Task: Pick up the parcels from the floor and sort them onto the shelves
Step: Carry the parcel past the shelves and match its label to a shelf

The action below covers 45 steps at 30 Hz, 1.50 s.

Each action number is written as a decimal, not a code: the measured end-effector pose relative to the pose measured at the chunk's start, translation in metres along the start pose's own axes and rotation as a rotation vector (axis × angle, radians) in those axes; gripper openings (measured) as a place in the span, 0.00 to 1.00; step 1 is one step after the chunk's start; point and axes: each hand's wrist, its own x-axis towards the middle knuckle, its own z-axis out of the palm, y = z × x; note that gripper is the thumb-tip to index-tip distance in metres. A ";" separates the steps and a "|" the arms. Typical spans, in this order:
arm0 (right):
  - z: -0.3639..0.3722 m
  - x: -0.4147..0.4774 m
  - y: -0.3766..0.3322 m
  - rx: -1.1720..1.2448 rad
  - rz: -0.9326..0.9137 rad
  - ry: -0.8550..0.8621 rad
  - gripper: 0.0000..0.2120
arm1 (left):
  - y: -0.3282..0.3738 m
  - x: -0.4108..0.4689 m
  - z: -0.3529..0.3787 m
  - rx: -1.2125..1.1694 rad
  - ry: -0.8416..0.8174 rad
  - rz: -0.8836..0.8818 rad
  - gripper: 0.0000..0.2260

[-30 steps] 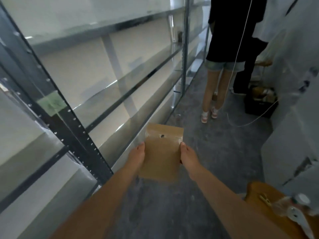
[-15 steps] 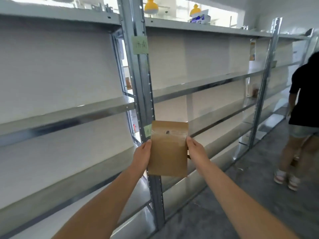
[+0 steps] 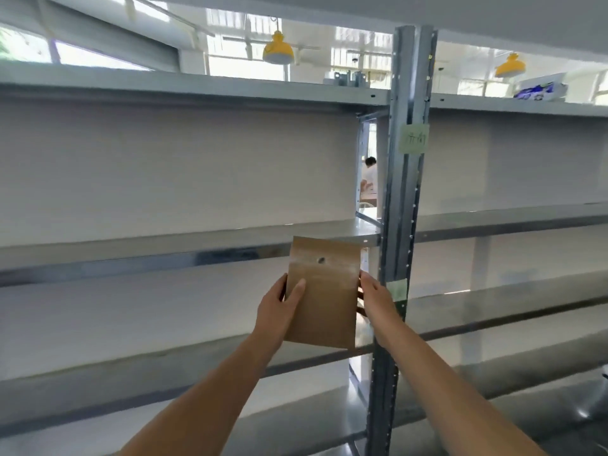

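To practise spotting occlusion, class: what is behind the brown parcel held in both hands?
A metal shelf crosses behind the top of the brown parcel, white backing below. Hidden: that stretch of shelf, and most fingers of the left hand and right hand gripping its sides.

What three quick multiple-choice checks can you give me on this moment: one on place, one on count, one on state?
1. Where is the brown parcel relative to the grey upright?
A) left of it B) right of it C) behind it
2. How many yellow lamps hang beyond the top shelf?
A) one B) two C) four
3. How is the parcel held?
A) left hand and right hand at its side edges B) left hand alone C) lying on a shelf

1 A: it shows left of the post.
2 B: one lamp shows on each side of the upright.
3 A: a hand grips each edge.
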 end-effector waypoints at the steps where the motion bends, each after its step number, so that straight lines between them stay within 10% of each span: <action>1: 0.017 -0.003 -0.001 0.018 -0.019 -0.035 0.14 | -0.004 -0.001 -0.017 0.011 0.030 -0.006 0.14; 10: 0.139 -0.027 0.004 0.063 -0.053 -0.156 0.10 | -0.033 -0.009 -0.148 -0.055 0.174 -0.134 0.14; 16: 0.186 -0.043 -0.008 0.011 0.080 -0.377 0.40 | -0.047 -0.015 -0.209 -0.240 0.233 -0.261 0.21; 36: 0.226 -0.073 -0.029 0.145 0.047 -0.461 0.13 | -0.061 -0.007 -0.252 -0.335 0.446 -0.178 0.06; 45: 0.208 -0.056 -0.032 -0.099 0.228 -0.561 0.29 | -0.039 0.000 -0.220 -0.269 0.413 -0.151 0.13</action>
